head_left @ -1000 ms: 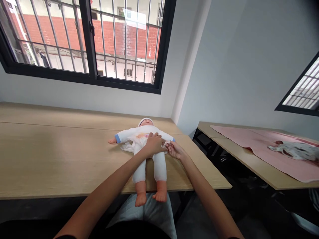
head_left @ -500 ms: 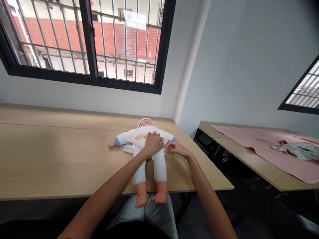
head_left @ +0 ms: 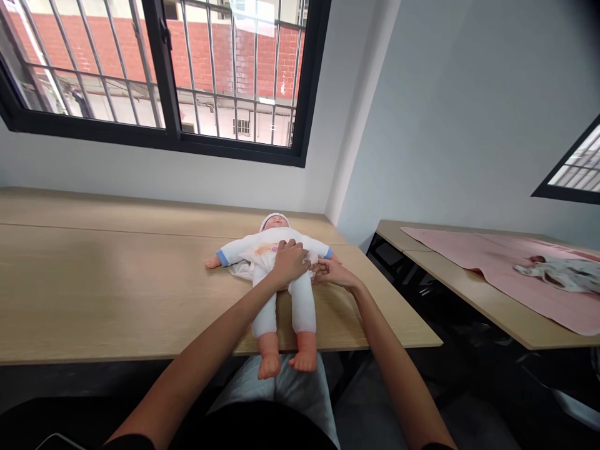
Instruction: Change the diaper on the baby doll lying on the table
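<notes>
A baby doll (head_left: 304, 306) lies on its back on the table, arms spread and bare feet past the front edge. It wears white clothes with blue cuffs and a white cap. Thin white material, which looks like a diaper (head_left: 241, 270), spreads out at its hips. My left hand (head_left: 289, 261) rests on the doll's waist with bent fingers closed over the diaper's front; the fingertips are partly hidden. Beside the hip on the right, my right hand (head_left: 332, 273) pinches the diaper's side edge, close to my left thumb.
The wooden table (head_left: 117, 294) runs along the wall beneath a barred window (head_left: 234, 81). Across a gap to the right stands a second table (head_left: 469, 300) with a pink mat (head_left: 473, 262) and crumpled white patterned cloth (head_left: 562, 273) on it. My legs are under the table's front edge.
The whole view has shifted slightly, so the table and doll sit a little higher. Both hands stay at the doll's waist; my right fingers have drawn slightly closer together.
</notes>
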Motion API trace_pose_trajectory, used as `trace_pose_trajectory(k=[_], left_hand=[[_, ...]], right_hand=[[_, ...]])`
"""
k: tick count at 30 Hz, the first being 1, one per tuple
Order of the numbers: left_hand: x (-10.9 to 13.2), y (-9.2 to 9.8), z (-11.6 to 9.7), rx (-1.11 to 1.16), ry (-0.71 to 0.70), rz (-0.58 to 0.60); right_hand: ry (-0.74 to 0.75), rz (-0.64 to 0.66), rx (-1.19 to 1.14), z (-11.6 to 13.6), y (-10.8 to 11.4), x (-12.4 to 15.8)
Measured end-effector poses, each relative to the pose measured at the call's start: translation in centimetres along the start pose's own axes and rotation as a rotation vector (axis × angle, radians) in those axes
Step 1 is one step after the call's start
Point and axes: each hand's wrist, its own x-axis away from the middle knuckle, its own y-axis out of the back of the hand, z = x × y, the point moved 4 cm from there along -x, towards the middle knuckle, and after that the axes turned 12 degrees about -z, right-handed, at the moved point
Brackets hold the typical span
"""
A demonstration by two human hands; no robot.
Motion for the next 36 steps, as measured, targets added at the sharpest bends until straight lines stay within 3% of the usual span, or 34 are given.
trace_pose_trajectory(k=[6, 14, 22, 27, 36], left_hand=[[0.1, 0.0, 0.1, 0.0, 0.005, 0.013], [-0.9, -0.2, -0.4, -0.016, 0.015, 0.116], [-2.9, -1.3, -0.6, -0.062, 0.066, 0.213], [-3.3, -2.0, -1.1, -0.096, 0.069, 0.205], [-1.4, -0.9, -1.0, -0.064, -0.024, 0.085]], right_hand=[[0.057, -0.076, 0.069, 0.8, 0.3, 0.2], [0.359, -0.346, 0.007, 2.7, 2.2, 0.3], [0.48, -0.382, 0.058, 3.6, 1.8, 0.6], [0.5, -0.371, -0.004, 3.8, 0.7, 0.7], [0.305, -0.436, -0.039, 2.3, -0.6, -0.2]])
